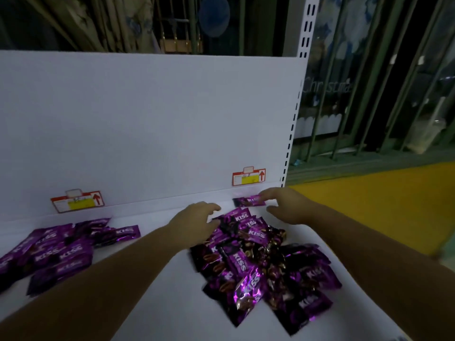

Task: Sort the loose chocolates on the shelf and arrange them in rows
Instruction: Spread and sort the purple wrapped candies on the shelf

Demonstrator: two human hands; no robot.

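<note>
A heap of purple KISS chocolate packets (261,269) lies on the white shelf (157,286), at the right. A second, flatter group of the same packets (56,249) lies at the left. One single packet (248,201) rests flat by the back panel, apart from the heap. My right hand (288,205) hovers over that packet with its fingertips touching the right end. My left hand (197,222) rests with spread fingers on the far top of the heap. Whether it grips a packet is hidden.
The white back panel (147,124) rises behind the shelf, with two red price tags (248,177) (77,201) at its base. A slotted upright (293,124) marks the right end. Beyond it are a yellow floor (369,205) and green window bars (384,99).
</note>
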